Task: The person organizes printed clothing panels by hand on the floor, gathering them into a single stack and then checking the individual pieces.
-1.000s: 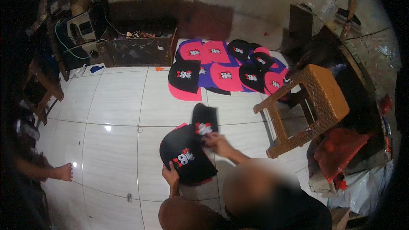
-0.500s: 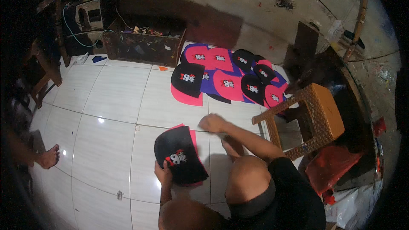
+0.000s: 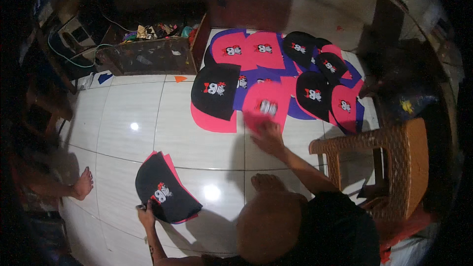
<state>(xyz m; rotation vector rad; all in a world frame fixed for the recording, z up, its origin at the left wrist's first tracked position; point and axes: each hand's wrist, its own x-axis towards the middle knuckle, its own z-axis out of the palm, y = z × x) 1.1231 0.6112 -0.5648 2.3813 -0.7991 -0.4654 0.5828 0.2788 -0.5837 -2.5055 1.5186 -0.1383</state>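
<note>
Left hand (image 3: 146, 215): fingers closed on lower-left edge of stack (image 3: 172, 199), with black panel (image 3: 150, 177) uppermost and pink edges peeping out along the side. Contact of stack with tiled floor (image 3: 123, 138): cannot tell.

Right hand (image 3: 269, 139): blurred, fingers apparently pinching near edge of pink panel (image 3: 263, 93), over near side of spread (image 3: 214, 81) of overlapping black, pink and purple panels. Exact finger placement: cannot tell.

Risks, as judged:
- Neighbouring panels dragged askew, from overlap around pink panel.
- Two sheets lifted as one, from close layering of thin pieces.
- Creasing at pinch, from one-edge hold on seemingly flexible sheet.
- Fanning or spilling of stack, from one-sided left grip and uneven edges.
- Bumping of right forearm (image 3: 313, 172), from nearness of stool (image 3: 414, 167).

Farther out: crate (image 3: 148, 61) of scraps (image 3: 152, 31) left of spread; orange scrap (image 3: 181, 79) just before crate; bare foot (image 3: 84, 184) well apart, toward left rim.
</note>
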